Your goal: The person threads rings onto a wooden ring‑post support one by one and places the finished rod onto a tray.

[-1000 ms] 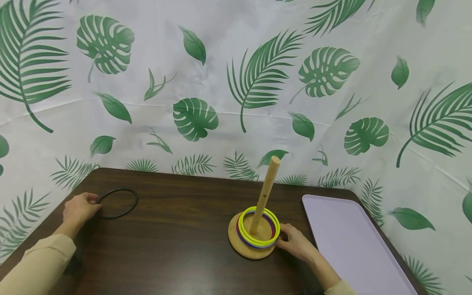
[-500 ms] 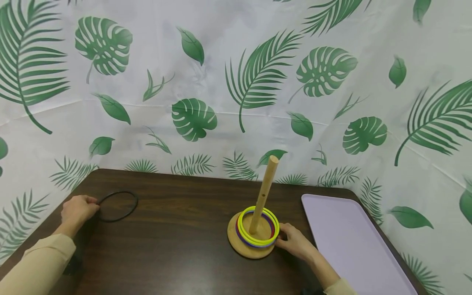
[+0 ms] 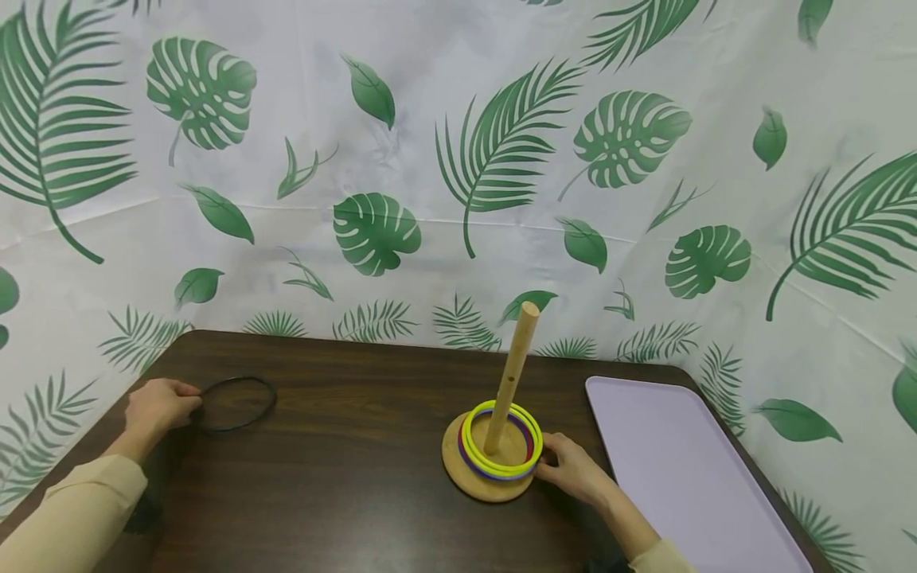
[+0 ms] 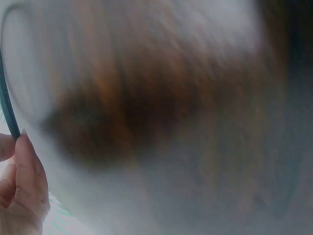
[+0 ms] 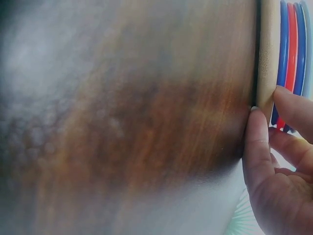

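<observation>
So you're pinching the black ring (image 3: 236,403) at its near-left edge with your left hand (image 3: 159,406), and it's sitting out on the left part of the dark table (image 3: 344,477), well apart from the peg stand. In the left wrist view you can see the thin rim (image 4: 9,107) caught between thumb and fingertip (image 4: 25,161), so it's a light pinch, not a full wrap. I'd say that's fine for carrying it, but try keeping the ring level so the hole is facing the top of the wooden peg (image 3: 512,376), which is leaning a bit rather than standing straight. Your right hand (image 3: 573,471) is bracing the round wooden base (image 3: 478,476), thumb pressing on its edge and fingers curling against the stacked rings (image 3: 501,446) (yellow on top, red and blue under). Keep that hold steady, since the base looks light enough to slide if the ring is bumping the peg. The lilac tray (image 3: 680,477) is lying off to the right, just beside that hand.
</observation>
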`<control>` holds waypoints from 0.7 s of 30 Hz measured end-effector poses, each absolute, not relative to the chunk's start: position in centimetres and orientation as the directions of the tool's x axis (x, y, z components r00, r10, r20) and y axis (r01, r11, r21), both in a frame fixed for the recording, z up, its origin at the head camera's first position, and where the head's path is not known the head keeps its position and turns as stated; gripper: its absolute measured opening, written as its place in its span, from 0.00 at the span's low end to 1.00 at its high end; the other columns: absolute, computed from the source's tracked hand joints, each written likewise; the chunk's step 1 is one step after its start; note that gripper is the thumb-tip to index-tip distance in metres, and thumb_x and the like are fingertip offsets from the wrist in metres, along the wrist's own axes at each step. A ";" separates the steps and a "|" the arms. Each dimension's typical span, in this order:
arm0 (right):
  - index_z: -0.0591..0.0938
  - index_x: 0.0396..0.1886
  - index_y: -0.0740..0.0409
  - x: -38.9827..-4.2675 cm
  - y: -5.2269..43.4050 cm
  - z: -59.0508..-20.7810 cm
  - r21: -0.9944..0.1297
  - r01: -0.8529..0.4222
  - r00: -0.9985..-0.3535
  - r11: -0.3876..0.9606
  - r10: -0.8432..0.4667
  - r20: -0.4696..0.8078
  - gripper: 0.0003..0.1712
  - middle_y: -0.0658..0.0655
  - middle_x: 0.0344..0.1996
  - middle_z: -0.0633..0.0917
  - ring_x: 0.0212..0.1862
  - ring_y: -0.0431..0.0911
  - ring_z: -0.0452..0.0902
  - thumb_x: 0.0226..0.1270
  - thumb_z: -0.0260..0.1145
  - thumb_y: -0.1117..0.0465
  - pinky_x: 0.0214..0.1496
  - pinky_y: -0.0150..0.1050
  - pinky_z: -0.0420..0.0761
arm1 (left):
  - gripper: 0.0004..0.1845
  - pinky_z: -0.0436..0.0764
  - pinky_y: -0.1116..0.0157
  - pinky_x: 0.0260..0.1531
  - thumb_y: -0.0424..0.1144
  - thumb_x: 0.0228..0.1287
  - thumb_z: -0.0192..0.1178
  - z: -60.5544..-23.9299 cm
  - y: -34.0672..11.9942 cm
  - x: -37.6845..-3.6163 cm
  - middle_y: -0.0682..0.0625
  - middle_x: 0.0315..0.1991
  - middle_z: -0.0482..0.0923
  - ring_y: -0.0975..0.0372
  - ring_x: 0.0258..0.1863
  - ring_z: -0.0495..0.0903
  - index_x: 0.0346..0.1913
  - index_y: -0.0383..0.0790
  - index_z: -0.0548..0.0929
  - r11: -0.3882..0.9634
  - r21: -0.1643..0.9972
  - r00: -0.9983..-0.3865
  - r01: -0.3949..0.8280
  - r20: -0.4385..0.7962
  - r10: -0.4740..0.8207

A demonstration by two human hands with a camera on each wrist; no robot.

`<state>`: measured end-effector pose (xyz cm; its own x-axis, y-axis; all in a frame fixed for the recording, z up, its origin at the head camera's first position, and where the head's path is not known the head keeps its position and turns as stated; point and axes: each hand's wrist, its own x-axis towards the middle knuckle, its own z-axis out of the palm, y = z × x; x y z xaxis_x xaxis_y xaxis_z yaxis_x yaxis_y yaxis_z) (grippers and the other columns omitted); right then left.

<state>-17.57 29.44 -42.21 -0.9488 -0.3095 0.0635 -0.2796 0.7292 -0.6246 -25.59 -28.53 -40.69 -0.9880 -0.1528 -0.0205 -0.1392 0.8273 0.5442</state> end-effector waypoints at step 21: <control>0.81 0.39 0.60 -17.6 29.6 -42.4 -0.638 -0.285 -0.948 0.715 -0.308 0.079 0.13 0.50 0.31 0.74 0.37 0.41 0.68 0.53 0.69 0.64 0.37 0.31 0.70 | 0.20 0.85 0.64 0.33 0.33 0.66 0.54 -37.4 -20.0 -26.7 0.42 0.36 0.82 0.69 0.26 0.81 0.53 0.17 0.71 0.471 0.882 -0.995 0.010 -0.037 0.091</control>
